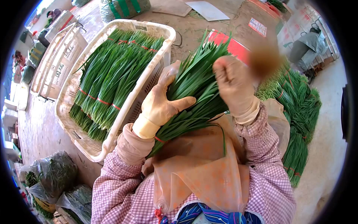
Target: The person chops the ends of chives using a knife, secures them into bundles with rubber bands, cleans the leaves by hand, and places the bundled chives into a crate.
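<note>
My left hand (pixel 162 102), in a pale glove, is wrapped round a bundle of long green leaves (pixel 197 82) above my lap. A red band shows near the bundle's lower end. My right hand (pixel 235 82), gloved too, is at the bundle's right edge with its fingers closed in a pinch; what they hold, if anything, is too small to make out. To the left, a white plastic crate (pixel 108 28) holds several banded green bundles (pixel 115 74) in layers. More banded bundles (pixel 298 108) lie in a pile on my right.
Stacked white crates (pixel 61 61) stand at the left. Plastic bags of greens (pixel 56 171) sit at the lower left. A wrapped bale (pixel 123 7), a red board (pixel 233 46) and a white panel (pixel 209 10) are on the floor ahead. A blurred brown object (pixel 265 61) is beyond my right hand.
</note>
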Action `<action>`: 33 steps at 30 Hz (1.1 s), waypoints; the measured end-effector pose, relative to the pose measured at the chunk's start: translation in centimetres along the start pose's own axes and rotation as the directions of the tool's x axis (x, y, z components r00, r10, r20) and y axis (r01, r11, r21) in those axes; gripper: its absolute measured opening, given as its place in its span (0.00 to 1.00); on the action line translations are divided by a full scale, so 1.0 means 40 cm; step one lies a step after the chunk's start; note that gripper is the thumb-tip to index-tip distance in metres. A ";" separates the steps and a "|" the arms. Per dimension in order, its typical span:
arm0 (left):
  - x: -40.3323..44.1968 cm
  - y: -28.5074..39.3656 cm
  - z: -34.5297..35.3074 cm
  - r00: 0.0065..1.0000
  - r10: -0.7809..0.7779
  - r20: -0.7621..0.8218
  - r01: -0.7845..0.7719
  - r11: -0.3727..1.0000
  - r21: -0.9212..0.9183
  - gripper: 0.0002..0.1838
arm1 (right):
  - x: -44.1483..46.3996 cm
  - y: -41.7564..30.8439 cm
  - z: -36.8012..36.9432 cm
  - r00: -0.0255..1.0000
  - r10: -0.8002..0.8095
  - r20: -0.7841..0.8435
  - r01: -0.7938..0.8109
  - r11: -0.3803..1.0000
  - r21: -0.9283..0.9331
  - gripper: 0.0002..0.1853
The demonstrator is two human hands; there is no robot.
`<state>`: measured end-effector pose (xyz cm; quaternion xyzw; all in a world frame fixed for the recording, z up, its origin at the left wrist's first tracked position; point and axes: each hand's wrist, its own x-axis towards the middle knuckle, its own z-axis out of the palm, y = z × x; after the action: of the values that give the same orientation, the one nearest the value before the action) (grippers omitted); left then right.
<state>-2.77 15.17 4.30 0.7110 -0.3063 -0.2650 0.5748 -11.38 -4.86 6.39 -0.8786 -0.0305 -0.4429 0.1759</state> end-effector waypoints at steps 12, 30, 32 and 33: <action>0.010 -0.006 0.001 0.999 0.019 0.033 -0.014 0.990 -0.139 0.47 | -0.013 -0.030 -0.118 0.870 0.292 0.398 -0.437 0.831 0.345 0.11; 0.010 -0.013 0.003 0.976 0.019 -0.215 -0.016 1.000 0.016 0.28 | -0.060 -0.001 -0.136 0.885 0.449 -0.124 -0.407 0.875 0.263 0.07; 0.012 -0.016 0.004 0.977 0.017 -0.213 -0.009 0.999 0.039 0.27 | -0.058 -0.058 -0.125 0.967 0.216 -0.133 -0.186 0.961 0.207 0.06; 0.012 -0.017 0.004 0.978 0.016 -0.208 -0.007 0.999 0.045 0.27 | -0.061 -0.068 -0.109 0.965 0.222 -0.138 -0.191 0.959 0.209 0.06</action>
<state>-2.46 14.81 3.59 0.7456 -0.2541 -0.1791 0.5894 -16.77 -3.52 7.59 -0.8174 0.0327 -0.4859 0.3078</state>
